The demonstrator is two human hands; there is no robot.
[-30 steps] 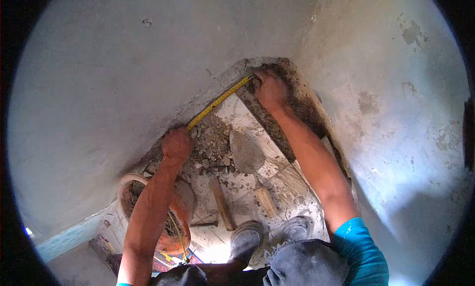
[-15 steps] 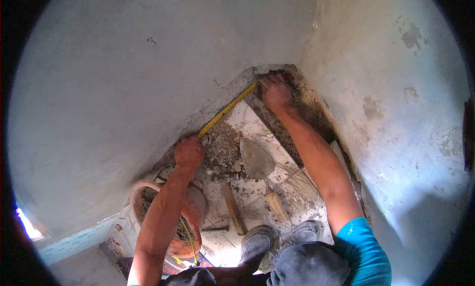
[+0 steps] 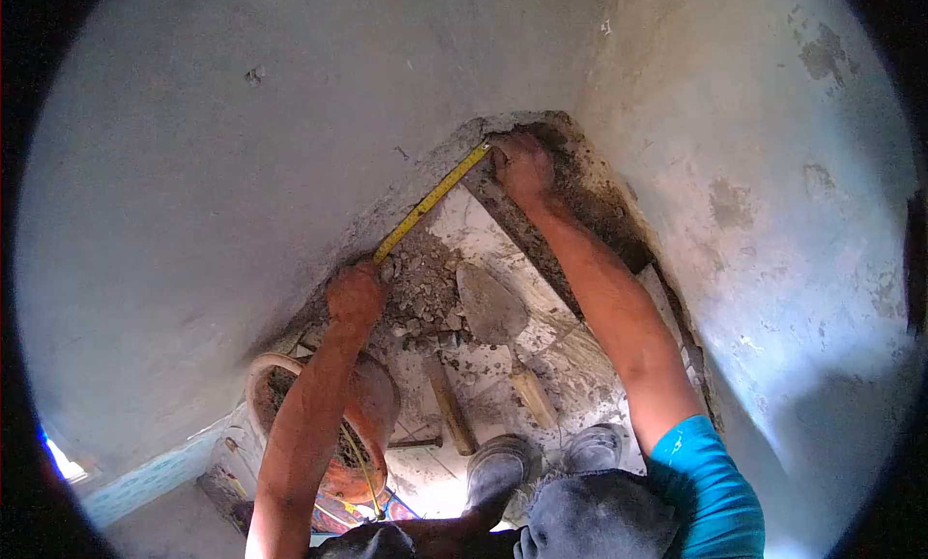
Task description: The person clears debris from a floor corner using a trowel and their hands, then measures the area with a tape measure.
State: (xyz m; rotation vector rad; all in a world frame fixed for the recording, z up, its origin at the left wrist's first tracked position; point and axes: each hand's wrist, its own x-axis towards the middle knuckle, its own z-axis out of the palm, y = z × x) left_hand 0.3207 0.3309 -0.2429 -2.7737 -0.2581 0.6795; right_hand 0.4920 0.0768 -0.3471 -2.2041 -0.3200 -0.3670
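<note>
A yellow measuring tape [image 3: 430, 202] is stretched along the foot of the left wall. My left hand [image 3: 356, 292] is closed round its lower end, beside the rubble. At the tape's upper end, by the corner trench, my right hand [image 3: 523, 168] pinches the tip with its fingers. Below the tape, a trowel [image 3: 491, 305] lies on the rubble and tiles, its wooden handle toward the shoes. A hammer [image 3: 449, 404] with a wooden handle lies left of the trowel.
An orange bucket [image 3: 372, 404] stands under my left forearm. A dug trench [image 3: 590, 196] runs along the right wall [image 3: 754, 220]. Broken rubble [image 3: 420, 279] lies by the left wall. A metal bar [image 3: 416, 443] and my shoes [image 3: 498, 467] are at the bottom.
The whole view has shifted slightly, so both hands and the tape appear a little higher and further left. Both hands still hold the tape.
</note>
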